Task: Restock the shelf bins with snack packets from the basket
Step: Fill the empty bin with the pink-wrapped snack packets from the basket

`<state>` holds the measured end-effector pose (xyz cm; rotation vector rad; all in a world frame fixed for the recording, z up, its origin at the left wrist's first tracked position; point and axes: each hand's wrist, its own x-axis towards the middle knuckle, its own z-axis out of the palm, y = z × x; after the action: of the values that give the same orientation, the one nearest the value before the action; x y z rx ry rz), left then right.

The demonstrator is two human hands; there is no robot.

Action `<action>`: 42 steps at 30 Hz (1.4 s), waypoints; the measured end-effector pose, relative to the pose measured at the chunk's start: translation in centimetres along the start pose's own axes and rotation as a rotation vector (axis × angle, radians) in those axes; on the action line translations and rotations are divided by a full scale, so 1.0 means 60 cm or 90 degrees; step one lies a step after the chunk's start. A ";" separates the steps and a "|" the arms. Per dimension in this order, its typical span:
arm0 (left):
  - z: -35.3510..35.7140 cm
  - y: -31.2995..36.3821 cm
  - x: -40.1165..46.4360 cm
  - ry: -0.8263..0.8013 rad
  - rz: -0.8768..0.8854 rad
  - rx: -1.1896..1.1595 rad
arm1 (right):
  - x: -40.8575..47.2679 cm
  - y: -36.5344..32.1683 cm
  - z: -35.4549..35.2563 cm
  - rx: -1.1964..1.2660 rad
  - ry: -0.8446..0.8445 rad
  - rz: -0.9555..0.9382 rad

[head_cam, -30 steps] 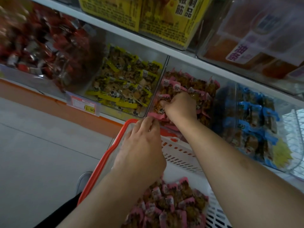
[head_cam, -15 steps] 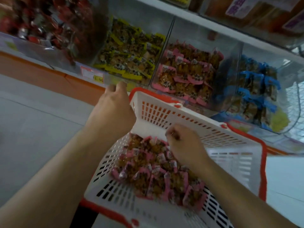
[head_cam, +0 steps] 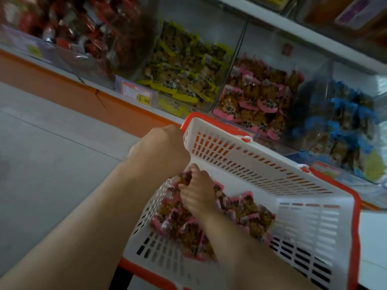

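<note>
1. Right hand (head_cam: 198,192) is down in the basket, fingers curled into the pink snack packets (head_cam: 247,214), gripping some at its fingertips.
2. Left hand (head_cam: 161,150) grips the white basket (head_cam: 272,174) at its orange rim, tilting it.
3. One loose heap of pink packets lies in the basket; too many to count.
4. Four clear shelf bins in a row: red (head_cam: 69,28), yellow (head_cam: 184,65), pink (head_cam: 257,97), blue (head_cam: 345,126).
5. One price tag (head_cam: 137,95) sits on the shelf edge.

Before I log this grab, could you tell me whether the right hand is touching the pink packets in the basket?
Touching: the head view shows the right hand lying in the pile of pink packets, fingertips pinching one.
</note>
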<state>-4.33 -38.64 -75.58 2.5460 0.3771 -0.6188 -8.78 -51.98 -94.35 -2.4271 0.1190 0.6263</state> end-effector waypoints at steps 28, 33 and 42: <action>0.062 0.142 -0.014 -0.114 0.092 -0.565 | -0.094 0.044 -0.458 0.271 -0.011 -0.203; 0.063 0.151 -0.019 -0.086 0.154 -0.429 | -0.089 0.042 -0.464 0.350 0.049 -0.146; 0.064 0.153 -0.022 -0.041 0.200 -0.470 | -0.098 0.038 -0.453 0.264 -0.013 -0.146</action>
<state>-3.44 -48.54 -74.29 1.8185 0.1355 -0.3497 -3.39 -70.32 -74.01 -1.9962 -0.0368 0.4689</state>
